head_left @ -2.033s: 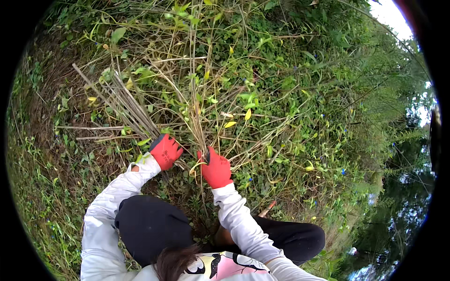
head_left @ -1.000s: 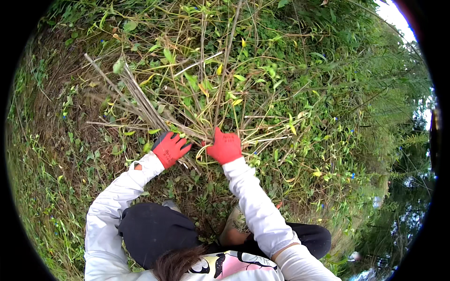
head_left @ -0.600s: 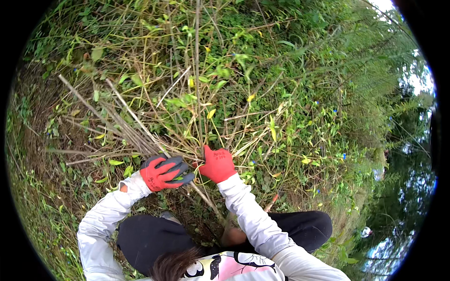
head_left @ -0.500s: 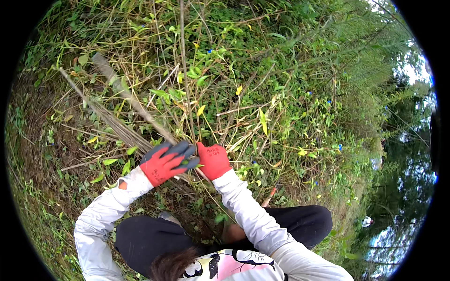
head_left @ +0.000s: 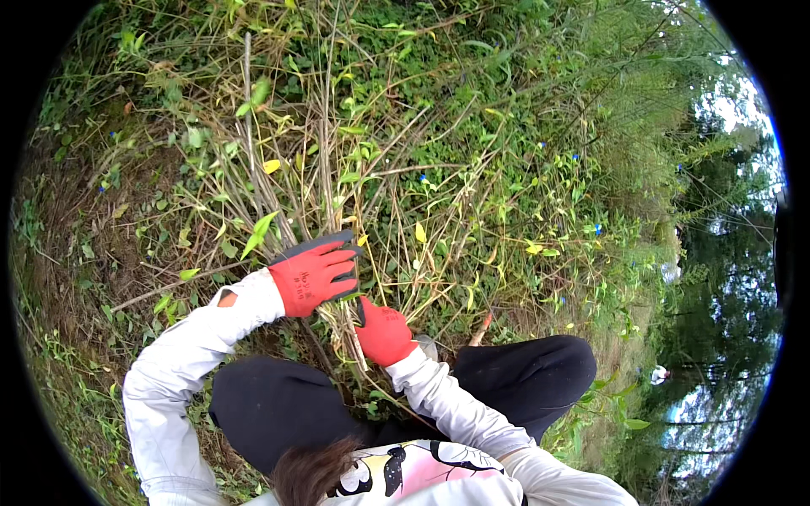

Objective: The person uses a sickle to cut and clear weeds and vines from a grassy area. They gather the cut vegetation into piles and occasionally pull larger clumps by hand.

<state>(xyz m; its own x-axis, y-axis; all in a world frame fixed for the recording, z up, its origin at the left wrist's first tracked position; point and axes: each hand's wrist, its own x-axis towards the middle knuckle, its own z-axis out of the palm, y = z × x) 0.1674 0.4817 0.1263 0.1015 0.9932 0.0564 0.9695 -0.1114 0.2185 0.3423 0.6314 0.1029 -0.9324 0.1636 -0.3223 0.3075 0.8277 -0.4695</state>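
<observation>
My left hand (head_left: 314, 271), in a red glove with dark grey palm and fingers, lies over a bundle of thin dry stems (head_left: 272, 198), its fingers bent around them. The stems fan out beyond it, some with green and yellow leaves. Below, the pale lower ends of the stems (head_left: 344, 331) stick out toward my lap. My right hand (head_left: 384, 331), in a matching glove, is closed beside these ends, its thumb and fingers toward them. What lies inside its grip is mostly hidden, though a thin stem trails below it.
Tangled green weeds and dry stalks (head_left: 472, 194) cover the ground ahead. Bare brown soil (head_left: 84, 202) shows at left. My bent knees (head_left: 527, 371) are close by. A wooden handle-like stick (head_left: 481, 329) with an orange end stands by the right knee. Trees (head_left: 717, 320) rise at right.
The bundle has swung from pointing left to more upright, its stems gathered closer together. My left hand has shifted slightly right; my right hand has moved down to the stems' lower ends.
</observation>
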